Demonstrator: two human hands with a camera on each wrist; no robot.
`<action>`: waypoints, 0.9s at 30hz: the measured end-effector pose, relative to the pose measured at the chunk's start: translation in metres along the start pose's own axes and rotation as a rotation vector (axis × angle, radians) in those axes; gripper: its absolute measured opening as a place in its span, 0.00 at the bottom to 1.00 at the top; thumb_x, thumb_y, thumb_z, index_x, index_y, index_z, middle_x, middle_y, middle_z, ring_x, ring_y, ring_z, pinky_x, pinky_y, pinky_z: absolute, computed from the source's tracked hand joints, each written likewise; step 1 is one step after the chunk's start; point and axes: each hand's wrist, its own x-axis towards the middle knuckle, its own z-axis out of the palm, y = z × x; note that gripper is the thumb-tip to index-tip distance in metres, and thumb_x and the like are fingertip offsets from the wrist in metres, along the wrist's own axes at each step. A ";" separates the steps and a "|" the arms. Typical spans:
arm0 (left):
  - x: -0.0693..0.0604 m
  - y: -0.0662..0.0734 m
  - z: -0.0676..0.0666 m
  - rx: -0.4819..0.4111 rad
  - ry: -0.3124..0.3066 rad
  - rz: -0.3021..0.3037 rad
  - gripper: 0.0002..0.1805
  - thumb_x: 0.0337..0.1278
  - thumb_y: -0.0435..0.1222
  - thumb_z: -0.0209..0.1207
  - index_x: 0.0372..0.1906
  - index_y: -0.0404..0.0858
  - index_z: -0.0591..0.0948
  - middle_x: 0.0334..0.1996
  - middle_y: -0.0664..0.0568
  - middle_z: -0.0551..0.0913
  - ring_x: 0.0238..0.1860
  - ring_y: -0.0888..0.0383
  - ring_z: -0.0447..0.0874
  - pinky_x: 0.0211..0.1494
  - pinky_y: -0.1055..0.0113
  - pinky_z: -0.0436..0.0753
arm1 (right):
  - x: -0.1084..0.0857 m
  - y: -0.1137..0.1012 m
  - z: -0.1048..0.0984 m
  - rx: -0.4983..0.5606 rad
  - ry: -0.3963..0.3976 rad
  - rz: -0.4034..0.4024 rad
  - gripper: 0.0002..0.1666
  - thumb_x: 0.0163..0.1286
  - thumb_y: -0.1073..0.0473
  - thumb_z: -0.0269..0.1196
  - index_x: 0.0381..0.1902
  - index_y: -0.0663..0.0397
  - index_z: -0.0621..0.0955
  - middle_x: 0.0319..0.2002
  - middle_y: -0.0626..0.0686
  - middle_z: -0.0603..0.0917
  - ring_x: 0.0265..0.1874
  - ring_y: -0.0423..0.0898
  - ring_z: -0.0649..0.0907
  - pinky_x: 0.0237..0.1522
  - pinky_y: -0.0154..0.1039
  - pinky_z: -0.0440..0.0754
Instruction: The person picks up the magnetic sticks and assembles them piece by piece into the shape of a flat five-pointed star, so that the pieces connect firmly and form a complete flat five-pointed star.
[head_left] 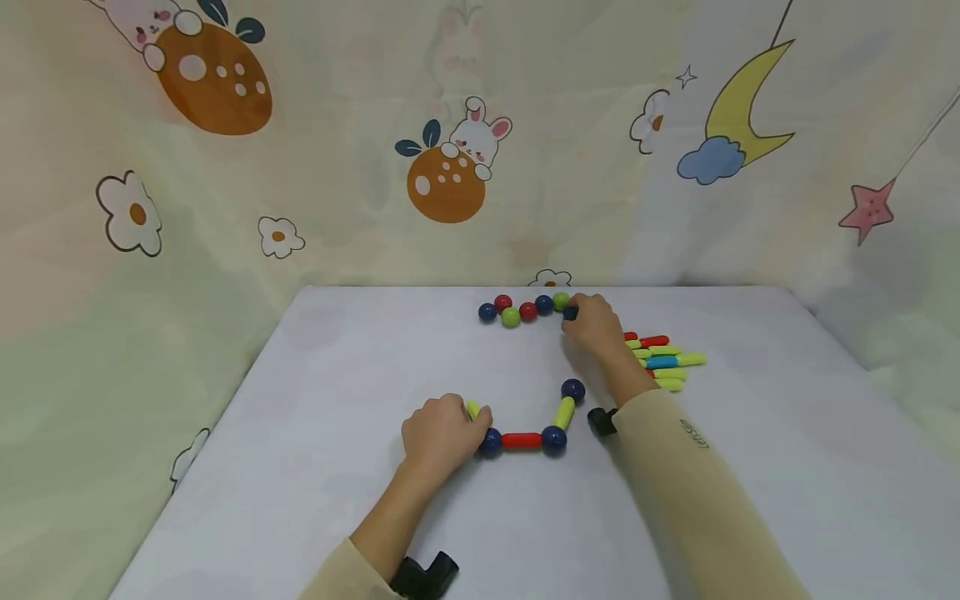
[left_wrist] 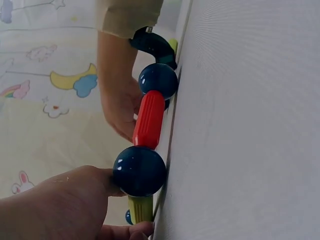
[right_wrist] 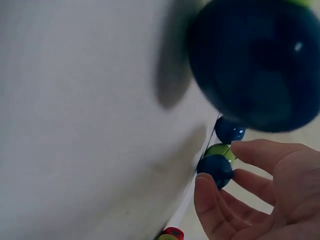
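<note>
My left hand (head_left: 444,435) grips the left corner of a toy chain of balls and rods lying on the table, at a blue ball (left_wrist: 139,171) and a yellow-green rod (left_wrist: 140,209). From that corner a red rod (head_left: 521,441) runs to a second blue ball (head_left: 554,441). Another yellow-green rod (head_left: 565,412) slants up from there to a third blue ball (head_left: 573,390). At the far edge, my right hand (head_left: 594,325) pinches a loose dark blue ball (right_wrist: 215,170) between thumb and fingers. A green ball (head_left: 561,301) lies beside it.
Leftward from the right hand, along the table's far edge, runs a row of loose red, green and blue balls (head_left: 528,312). Several loose rods (head_left: 663,362), yellow-green, red and blue, lie right of the right wrist, partly hidden by it. A printed cloth (head_left: 337,167) hangs behind the white table (head_left: 337,358).
</note>
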 end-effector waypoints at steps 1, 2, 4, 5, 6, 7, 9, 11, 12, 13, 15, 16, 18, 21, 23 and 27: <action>0.001 0.003 0.001 -0.006 -0.004 0.011 0.27 0.60 0.55 0.60 0.12 0.44 0.72 0.11 0.55 0.69 0.15 0.55 0.70 0.19 0.63 0.65 | 0.002 0.003 -0.003 -0.030 -0.004 -0.004 0.28 0.74 0.58 0.60 0.69 0.64 0.74 0.63 0.69 0.75 0.59 0.64 0.77 0.66 0.60 0.77; 0.001 0.006 0.002 -0.013 -0.006 0.020 0.26 0.60 0.54 0.60 0.13 0.44 0.73 0.11 0.55 0.69 0.16 0.55 0.70 0.19 0.63 0.65 | 0.004 0.005 -0.006 -0.058 -0.006 -0.009 0.28 0.74 0.59 0.60 0.68 0.64 0.74 0.63 0.69 0.75 0.59 0.65 0.77 0.66 0.61 0.76; 0.001 0.008 0.003 -0.020 -0.001 0.031 0.25 0.60 0.54 0.61 0.13 0.44 0.73 0.11 0.55 0.70 0.16 0.55 0.71 0.19 0.63 0.65 | 0.008 0.007 -0.009 -0.079 -0.005 -0.006 0.27 0.74 0.59 0.61 0.67 0.63 0.75 0.63 0.68 0.77 0.58 0.64 0.78 0.65 0.61 0.77; 0.001 0.009 0.003 -0.020 0.001 0.030 0.25 0.60 0.53 0.61 0.13 0.44 0.73 0.11 0.55 0.70 0.16 0.55 0.71 0.19 0.64 0.65 | 0.010 0.007 -0.010 -0.083 -0.008 -0.004 0.26 0.74 0.59 0.61 0.66 0.63 0.75 0.62 0.67 0.78 0.58 0.64 0.79 0.64 0.61 0.77; 0.001 0.009 0.003 -0.017 0.003 0.026 0.25 0.60 0.52 0.61 0.14 0.44 0.73 0.11 0.55 0.70 0.16 0.55 0.71 0.20 0.64 0.65 | 0.011 0.007 -0.010 -0.085 -0.019 -0.003 0.25 0.74 0.58 0.61 0.65 0.62 0.76 0.61 0.66 0.79 0.57 0.63 0.79 0.63 0.60 0.77; 0.001 0.008 0.003 -0.012 0.006 0.020 0.24 0.60 0.52 0.62 0.14 0.44 0.73 0.11 0.55 0.70 0.16 0.55 0.71 0.20 0.64 0.65 | 0.012 0.006 -0.010 -0.084 -0.035 -0.003 0.25 0.74 0.58 0.60 0.65 0.62 0.76 0.60 0.66 0.80 0.56 0.62 0.79 0.63 0.60 0.78; 0.000 0.007 0.003 -0.008 0.008 0.007 0.24 0.59 0.51 0.62 0.14 0.43 0.73 0.11 0.55 0.70 0.15 0.55 0.70 0.20 0.64 0.65 | 0.012 0.005 -0.008 -0.078 -0.063 0.006 0.24 0.74 0.57 0.59 0.64 0.61 0.76 0.59 0.64 0.81 0.54 0.61 0.79 0.63 0.58 0.78; 0.000 0.005 0.003 -0.014 0.003 0.002 0.24 0.59 0.51 0.62 0.13 0.43 0.73 0.11 0.55 0.69 0.15 0.55 0.70 0.20 0.64 0.65 | 0.011 0.004 -0.007 -0.081 -0.087 0.013 0.23 0.75 0.58 0.58 0.63 0.62 0.77 0.57 0.64 0.83 0.53 0.60 0.80 0.62 0.57 0.78; 0.001 0.005 0.002 -0.021 0.000 0.004 0.24 0.60 0.51 0.62 0.13 0.44 0.73 0.11 0.55 0.69 0.15 0.55 0.70 0.20 0.64 0.65 | 0.009 0.003 -0.007 -0.084 -0.090 0.013 0.23 0.74 0.58 0.58 0.63 0.63 0.77 0.56 0.64 0.83 0.52 0.60 0.80 0.62 0.56 0.79; 0.001 0.004 0.002 -0.029 -0.003 0.006 0.24 0.60 0.50 0.62 0.13 0.44 0.73 0.10 0.55 0.69 0.15 0.55 0.70 0.20 0.64 0.64 | 0.008 0.002 -0.006 -0.088 -0.091 0.015 0.22 0.74 0.59 0.59 0.62 0.63 0.78 0.56 0.64 0.83 0.52 0.59 0.80 0.62 0.56 0.79; 0.001 0.004 0.000 -0.050 -0.005 0.013 0.24 0.60 0.50 0.62 0.12 0.44 0.73 0.10 0.55 0.69 0.16 0.55 0.70 0.20 0.64 0.64 | 0.004 0.001 -0.006 -0.093 -0.090 0.013 0.21 0.73 0.60 0.60 0.60 0.63 0.79 0.55 0.63 0.84 0.50 0.59 0.80 0.60 0.54 0.80; 0.002 0.003 0.000 -0.059 -0.005 0.015 0.24 0.60 0.50 0.62 0.12 0.44 0.73 0.10 0.55 0.69 0.16 0.55 0.70 0.20 0.64 0.64 | 0.002 0.000 -0.006 -0.091 -0.094 0.013 0.20 0.73 0.60 0.61 0.60 0.63 0.79 0.54 0.63 0.84 0.50 0.58 0.80 0.59 0.54 0.80; 0.002 0.003 -0.001 -0.073 -0.002 0.012 0.24 0.60 0.49 0.61 0.12 0.43 0.72 0.10 0.56 0.68 0.16 0.55 0.70 0.20 0.64 0.63 | -0.001 -0.002 -0.006 -0.079 -0.107 0.009 0.20 0.73 0.59 0.62 0.59 0.62 0.80 0.54 0.63 0.84 0.49 0.58 0.80 0.57 0.52 0.81; 0.002 0.002 -0.001 -0.088 0.000 0.005 0.24 0.60 0.48 0.61 0.12 0.43 0.72 0.10 0.56 0.67 0.16 0.55 0.70 0.20 0.65 0.63 | -0.005 -0.003 -0.006 -0.043 -0.132 0.007 0.20 0.73 0.58 0.63 0.58 0.60 0.80 0.55 0.63 0.83 0.49 0.58 0.79 0.55 0.50 0.81; 0.002 0.001 0.000 -0.102 0.001 0.006 0.23 0.60 0.48 0.61 0.12 0.43 0.73 0.10 0.56 0.68 0.15 0.55 0.70 0.20 0.65 0.63 | -0.008 -0.004 -0.006 -0.013 -0.132 0.010 0.20 0.73 0.56 0.63 0.58 0.59 0.81 0.56 0.63 0.83 0.49 0.57 0.79 0.53 0.49 0.81; 0.002 0.000 0.001 -0.129 0.007 0.014 0.22 0.61 0.48 0.60 0.14 0.44 0.75 0.12 0.56 0.70 0.17 0.56 0.71 0.20 0.64 0.65 | -0.014 -0.008 -0.003 0.039 -0.129 0.002 0.20 0.72 0.55 0.64 0.57 0.59 0.82 0.54 0.62 0.84 0.42 0.54 0.84 0.46 0.44 0.83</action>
